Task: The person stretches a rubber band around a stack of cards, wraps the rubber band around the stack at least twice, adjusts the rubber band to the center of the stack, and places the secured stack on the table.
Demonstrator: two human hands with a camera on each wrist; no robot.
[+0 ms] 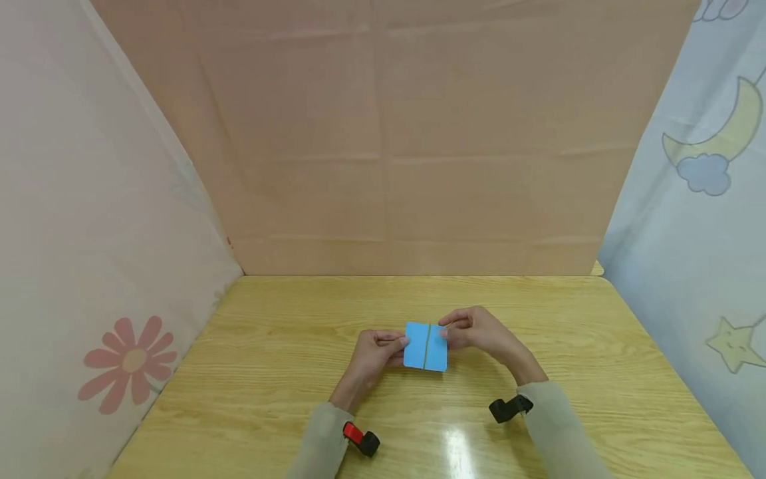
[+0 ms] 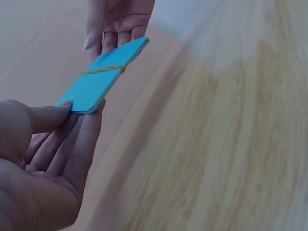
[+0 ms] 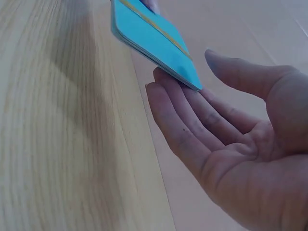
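A small stack of light blue square cards (image 1: 416, 347), with a tan rubber band (image 1: 427, 346) round its middle, is held above the table. My left hand (image 1: 372, 356) pinches its left edge, thumb on top and fingers beneath, as the left wrist view also shows. At the opposite edge is my right hand (image 1: 481, 332). In the right wrist view its fingers (image 3: 192, 115) are extended with the tips under the stack's edge, while the thumb (image 3: 240, 74) stands apart from the top card. The stack's underside is hidden in the head view.
The wooden table (image 1: 269, 399) reaches back to a tan cloth-covered panel (image 1: 383, 153). A flower-printed cloth (image 1: 90, 233) stands at the left, and a moon-and-star cloth (image 1: 676, 253) at the right. A black strap piece (image 1: 510, 408) sits at the right cuff, a red-and-black one (image 1: 361, 439) at the left.
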